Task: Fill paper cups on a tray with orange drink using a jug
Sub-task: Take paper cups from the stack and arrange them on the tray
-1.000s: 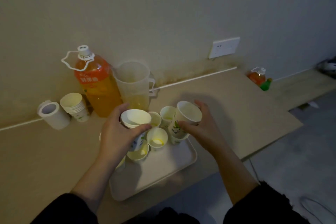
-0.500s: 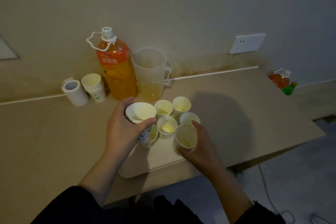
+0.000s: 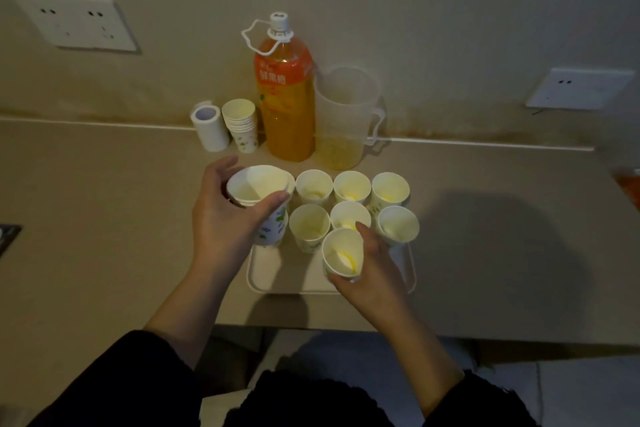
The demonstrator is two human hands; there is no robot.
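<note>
A pale tray (image 3: 277, 274) lies at the table's front edge with several white paper cups (image 3: 351, 187) standing on it in two rows, most showing a little yellow liquid at the bottom. My left hand (image 3: 225, 218) grips a nested stack of cups (image 3: 258, 191) at the tray's left side. My right hand (image 3: 367, 270) holds a single cup (image 3: 341, 253), tilted, over the tray's front. Behind the tray stand a clear plastic jug (image 3: 343, 118) with a low level of yellow drink and a large orange drink bottle (image 3: 285, 97), capped.
A second stack of paper cups (image 3: 240, 125) and a white roll (image 3: 209, 126) stand left of the bottle by the wall. Wall sockets (image 3: 78, 22) sit left and right. The table edge runs just below the tray; an orange object (image 3: 628, 184) shows at the far right.
The view has swung left and closer. My right hand brought its cup down from the back of the tray to the front. More cups now stand in rows. My left hand keeps the stack.
</note>
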